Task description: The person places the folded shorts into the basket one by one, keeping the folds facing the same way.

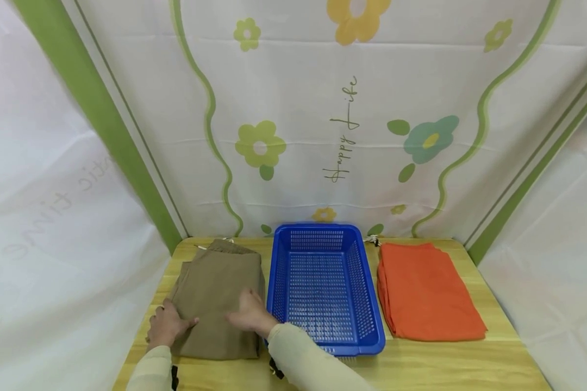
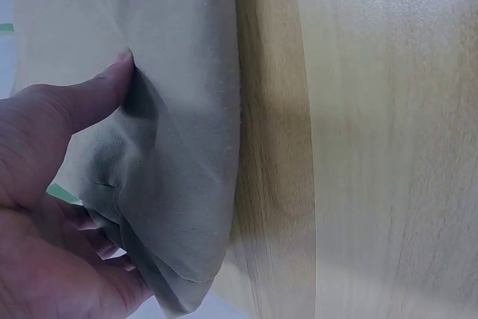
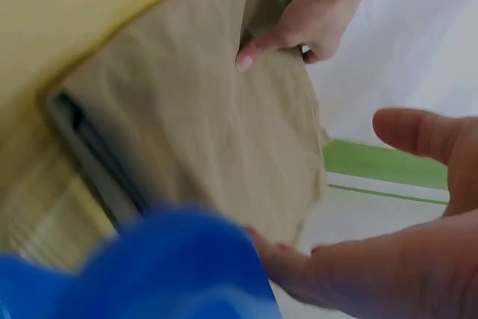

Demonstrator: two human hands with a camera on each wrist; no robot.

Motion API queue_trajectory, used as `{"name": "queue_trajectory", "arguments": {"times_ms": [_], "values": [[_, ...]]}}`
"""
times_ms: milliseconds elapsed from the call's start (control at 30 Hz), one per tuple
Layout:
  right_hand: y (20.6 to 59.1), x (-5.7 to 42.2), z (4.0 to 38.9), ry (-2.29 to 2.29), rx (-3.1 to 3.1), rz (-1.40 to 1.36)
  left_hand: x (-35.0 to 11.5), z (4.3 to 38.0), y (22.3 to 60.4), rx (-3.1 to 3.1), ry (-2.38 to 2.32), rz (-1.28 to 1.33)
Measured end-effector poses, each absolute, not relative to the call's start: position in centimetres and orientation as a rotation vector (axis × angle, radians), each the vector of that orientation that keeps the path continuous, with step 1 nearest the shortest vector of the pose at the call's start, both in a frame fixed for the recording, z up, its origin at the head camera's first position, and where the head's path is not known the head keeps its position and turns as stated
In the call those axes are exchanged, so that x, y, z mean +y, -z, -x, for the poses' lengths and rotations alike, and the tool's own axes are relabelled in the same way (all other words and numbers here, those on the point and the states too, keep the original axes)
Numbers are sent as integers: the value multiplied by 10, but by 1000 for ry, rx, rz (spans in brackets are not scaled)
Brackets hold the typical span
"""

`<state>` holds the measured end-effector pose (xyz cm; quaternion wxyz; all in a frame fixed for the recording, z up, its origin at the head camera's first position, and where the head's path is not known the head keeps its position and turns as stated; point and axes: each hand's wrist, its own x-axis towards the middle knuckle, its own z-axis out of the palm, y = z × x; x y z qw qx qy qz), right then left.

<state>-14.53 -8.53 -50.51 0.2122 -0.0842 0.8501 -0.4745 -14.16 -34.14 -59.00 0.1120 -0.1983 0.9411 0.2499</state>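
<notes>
A folded brown garment [image 1: 215, 293], apparently trousers with a drawstring end at the far edge, lies on the left of the table. My left hand [image 1: 168, 327] grips its near left edge. In the left wrist view the thumb [image 2: 108, 91] presses on top of the cloth while the other fingers curl beneath the lifted edge. Over the garment's right part is my right hand [image 1: 253, 315]. The right wrist view shows its thumb [image 3: 411, 132] spread wide from the fingers, with nothing pinched between them; whether the fingertips touch the cloth I cannot tell.
A blue plastic basket [image 1: 379, 331] stands mid-table, close beside the brown garment and under my right forearm. Right of it lies a folded orange garment [image 1: 430, 293]. White curtain walls [image 1: 298, 87] with printed flowers enclose the wooden table [image 1: 435, 364] at the back and sides.
</notes>
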Motion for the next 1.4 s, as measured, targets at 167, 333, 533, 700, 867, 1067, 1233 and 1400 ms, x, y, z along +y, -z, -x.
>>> {"name": "queue_trajectory", "arguments": {"times_ms": [167, 333, 533, 700, 867, 1067, 1233, 1400], "values": [[517, -94, 146, 1485, 2329, 78, -340, 143, 587, 2750, -746, 588], [528, -101, 144, 1522, 2382, -34, -337, 145, 584, 2750, -762, 597], [538, -106, 141, 1532, 2427, -154, -337, 146, 584, 2743, -760, 596], [546, -109, 137, 1562, 2431, -244, -336, 147, 585, 2738, -755, 605], [552, -111, 134, 1611, 2412, -315, -336, 147, 584, 2737, -754, 617], [556, -115, 134, 1637, 2351, -387, -337, 145, 585, 2744, -765, 620], [557, -118, 136, 1684, 2278, -439, -339, 144, 587, 2751, -765, 613], [558, -119, 136, 1736, 2228, -478, -340, 144, 584, 2728, -776, 616]]}}
